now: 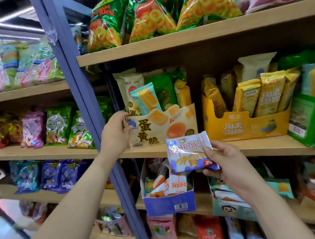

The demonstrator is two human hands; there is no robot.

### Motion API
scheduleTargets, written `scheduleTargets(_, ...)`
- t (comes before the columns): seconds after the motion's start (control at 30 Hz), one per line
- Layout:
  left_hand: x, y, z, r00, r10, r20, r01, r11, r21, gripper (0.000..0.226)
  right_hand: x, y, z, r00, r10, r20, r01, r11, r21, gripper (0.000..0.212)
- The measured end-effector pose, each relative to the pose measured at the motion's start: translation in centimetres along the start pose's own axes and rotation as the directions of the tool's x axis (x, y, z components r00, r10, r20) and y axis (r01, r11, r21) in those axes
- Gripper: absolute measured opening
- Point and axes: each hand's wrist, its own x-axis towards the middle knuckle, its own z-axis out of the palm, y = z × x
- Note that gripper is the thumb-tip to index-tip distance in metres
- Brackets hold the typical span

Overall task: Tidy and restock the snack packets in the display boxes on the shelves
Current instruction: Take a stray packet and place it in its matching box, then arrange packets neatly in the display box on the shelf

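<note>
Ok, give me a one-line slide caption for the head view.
Left hand grips the cream display box on the shelf while the right hand holds a blue-and-white snack packet.

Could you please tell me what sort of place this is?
Most likely a snack shop aisle: wooden shelves packed with bagged snacks and open display boxes of packets.

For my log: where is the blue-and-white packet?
Head view, right of centre: the packet is in the right hand, just below the cream box the left hand grips.
</note>
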Motion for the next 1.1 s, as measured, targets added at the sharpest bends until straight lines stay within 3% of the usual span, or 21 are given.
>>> scheduleTargets(0.07, -1.0, 0.6, 0.3, 0.993, -0.011, -0.114, 0.011, 1.0, 0.001, 0.042, -0.2, 0.9, 0.3, 0.999, 0.015, 0.05, -0.014, 1.0, -0.026, 0.024)
scheduleTargets(0.13, -3.6, 2.1, 0.2, 0.972, 0.027, -0.234, -0.042, 0.997, -0.06, 0.025, -0.5, 1.9, 0.7, 0.998, 0.017, 0.064, -0.014, 0.998, -0.059, 0.023)
scheduleTargets(0.17, -5.5, 3.0, 0.0, 0.982, 0.025, -0.188, -0.05, 0.99, -0.129, 0.016, -0.7, 2.5, 0.9, 0.998, 0.021, 0.064, -0.017, 0.997, -0.07, 0.023)
scheduleTargets(0.23, -9.5, 4.2, 0.2, 0.986, -0.016, 0.168, 0.057, 0.969, -0.24, 0.019, -1.0, 3.6, 1.3, 0.996, 0.032, 0.078, -0.026, 0.996, -0.082, 0.023)
scheduleTargets(0.3, -12.6, 3.7, 0.8, 0.856, -0.083, 0.51, 0.272, 0.911, -0.309, 0.034, -1.0, 4.8, 1.9, 0.992, 0.042, 0.115, -0.028, 0.992, -0.123, 0.025)
scheduleTargets(0.33, -13.6, 2.8, 1.3, 0.806, -0.119, 0.58, 0.382, 0.853, -0.356, 0.036, -0.9, 5.4, 2.3, 0.99, 0.053, 0.129, -0.035, 0.99, -0.139, 0.025)
scheduleTargets(0.43, -14.9, 0.3, 2.3, 0.792, -0.327, 0.515, 0.585, 0.648, -0.488, 0.035, -0.4, 7.5, 3.6, 0.989, 0.095, 0.117, -0.084, 0.992, -0.092, 0.025)
scheduleTargets(0.5, -15.2, -1.3, 3.2, 0.784, -0.477, 0.397, 0.619, 0.548, -0.562, 0.031, 0.4, 9.3, 4.0, 0.994, 0.086, 0.07, -0.073, 0.981, -0.178, 0.026)
scheduleTargets(0.57, -15.3, -3.6, 4.5, 0.785, -0.55, 0.285, 0.607, 0.591, -0.532, 0.029, 1.4, 11.4, 3.7, 0.998, 0.034, 0.051, -0.011, 0.92, -0.393, 0.03)
scheduleTargets(0.63, -15.2, -5.7, 6.0, 0.808, -0.556, 0.198, 0.585, 0.713, -0.385, 0.032, 2.1, 13.2, 3.4, 0.997, 0.017, 0.08, 0.036, 0.789, -0.613, 0.037)
scheduleTargets(0.73, -15.2, -6.9, 8.2, 0.847, -0.516, 0.131, 0.531, 0.834, -0.15, 0.033, 2.4, 15.3, 3.3, 0.985, 0.038, 0.169, 0.135, 0.439, -0.888, 0.05)
scheduleTargets(0.8, -15.1, -6.8, 9.5, 0.879, -0.465, 0.104, 0.471, 0.881, -0.045, 0.035, 2.5, 16.1, 3.4, 0.982, 0.029, 0.184, 0.168, 0.299, -0.94, 0.051)
scheduleTargets(1.1, -14.6, -7.7, 11.6, 0.956, -0.218, 0.194, 0.179, 0.963, 0.2, 0.024, 2.9, 17.3, 3.8, 0.99, -0.027, 0.139, 0.14, 0.299, -0.944, 0.042)
